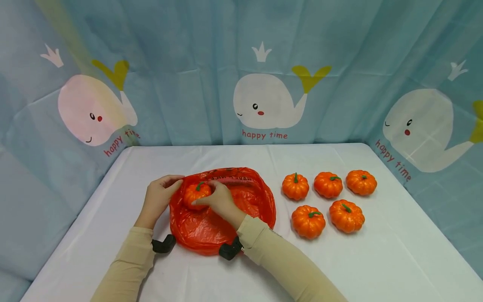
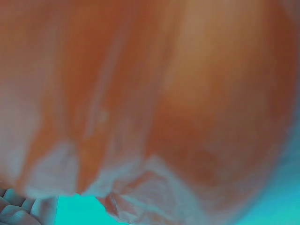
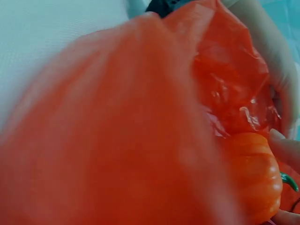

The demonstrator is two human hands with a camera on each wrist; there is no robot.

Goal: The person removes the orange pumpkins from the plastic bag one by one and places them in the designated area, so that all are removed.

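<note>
A red plastic bag (image 1: 211,235) lies with its mouth spread wide on the table. Inside its left part is a small orange pumpkin (image 1: 192,195) with a green stem. My right hand (image 1: 222,201) reaches over the bag and grips this pumpkin between thumb and fingers; the right wrist view shows the pumpkin (image 3: 255,178) against the red plastic. At the bag's upper left rim, my left hand (image 1: 160,197) pinches the edge. Blurred bag plastic (image 2: 140,93) fills most of the left wrist view.
Several more orange pumpkins stand in two rows right of the bag, among them a back one (image 1: 295,186) and a front one (image 1: 308,222). A white cloth (image 1: 377,260) covers the table. Blue curtains (image 1: 188,105) with whale prints hang behind and at the sides.
</note>
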